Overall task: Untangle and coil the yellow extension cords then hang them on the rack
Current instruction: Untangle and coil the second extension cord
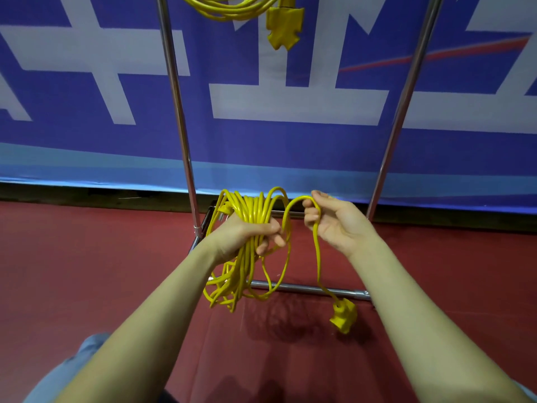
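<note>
My left hand [247,238] grips a bundle of several yellow cord loops [250,210] in front of me; the loops hang down below the fist to about knee height. My right hand [334,222] holds the free end of the same cord, which arcs over its fingers and drops to a yellow socket end [344,315] dangling above the floor. A second coiled yellow cord [232,8] with its socket block [283,24] hangs at the top of the metal rack [177,112].
The rack's two chrome uprights [404,106] and its base bar [308,287] stand on a red floor [87,257] just ahead. A blue and white banner [290,103] covers the wall behind it. My trouser leg [58,373] shows at the bottom left.
</note>
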Available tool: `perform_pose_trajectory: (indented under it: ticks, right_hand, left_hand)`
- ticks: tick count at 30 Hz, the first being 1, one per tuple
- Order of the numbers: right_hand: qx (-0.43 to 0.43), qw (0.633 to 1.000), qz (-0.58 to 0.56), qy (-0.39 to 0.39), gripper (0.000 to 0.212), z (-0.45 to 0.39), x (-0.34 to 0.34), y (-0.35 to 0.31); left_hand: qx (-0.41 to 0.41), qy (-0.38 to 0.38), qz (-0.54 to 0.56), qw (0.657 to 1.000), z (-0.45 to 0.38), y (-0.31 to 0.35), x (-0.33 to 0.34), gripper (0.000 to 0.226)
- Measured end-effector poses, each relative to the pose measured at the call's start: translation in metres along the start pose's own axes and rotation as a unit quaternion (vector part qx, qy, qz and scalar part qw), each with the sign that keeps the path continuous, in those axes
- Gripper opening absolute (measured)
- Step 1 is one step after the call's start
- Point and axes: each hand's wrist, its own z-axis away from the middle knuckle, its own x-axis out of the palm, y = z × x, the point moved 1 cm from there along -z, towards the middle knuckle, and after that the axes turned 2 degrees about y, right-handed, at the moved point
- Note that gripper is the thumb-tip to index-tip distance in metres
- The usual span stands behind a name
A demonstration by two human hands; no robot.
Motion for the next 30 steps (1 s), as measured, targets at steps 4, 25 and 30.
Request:
perform_pose_trajectory:
  ticks: [4,25,30]
  right_hand:
    - [0.004,0.997,-0.078,0.003,0.015,0.0,0.014,-0.003]
    - [-0.057,0.909,0.409,-0.054,0.015,-0.008,-0.008,0.036]
    - [-0.15,0.774,0.604,-0.116,0.017,-0.01,-0.009,0.047]
  left_hand:
    - [-0.029,-0.004,-0.02,0.999,-0.003,-0.007,0.011,0.007]
    - [-0.002,0.171,0.32,0.932,-0.017,0.01,0.005,0.016]
    - [0.023,0.199,0.336,0.92,-0.017,0.017,0.004,0.011]
